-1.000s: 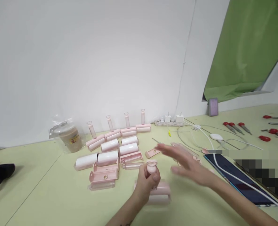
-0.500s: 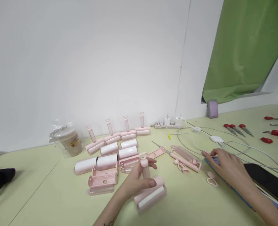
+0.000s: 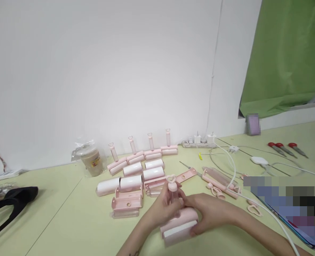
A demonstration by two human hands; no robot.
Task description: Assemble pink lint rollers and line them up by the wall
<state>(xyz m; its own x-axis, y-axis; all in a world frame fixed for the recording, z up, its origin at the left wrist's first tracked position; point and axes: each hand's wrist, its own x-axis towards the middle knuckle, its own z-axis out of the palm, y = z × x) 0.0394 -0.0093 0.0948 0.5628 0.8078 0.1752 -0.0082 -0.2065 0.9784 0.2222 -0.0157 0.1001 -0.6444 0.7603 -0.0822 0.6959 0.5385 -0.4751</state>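
A pink lint roller (image 3: 179,227) with a white roll and a clear handle topped by a heart-shaped loop is in front of me, its handle pointing up. My left hand (image 3: 163,208) is closed around the handle. My right hand (image 3: 208,211) grips the right end of the roller's body, thumb below and fingers behind it. Just beyond the hands are an open pink roller shell (image 3: 127,203), a clear handle tube (image 3: 125,213) and several white rolls (image 3: 131,182).
Several finished-looking lint rollers (image 3: 152,155) stand along the wall beside a bagged cup (image 3: 92,163). At right are pink heart loops (image 3: 254,209), a blue-edged phone (image 3: 285,217), a white cable (image 3: 266,206) and red-handled tools (image 3: 280,147). A black strap (image 3: 21,195) lies left.
My right hand has left the phone area at right and come to the lint roller, taking hold of its body. My left hand stays on the handle. The view has turned slightly left.
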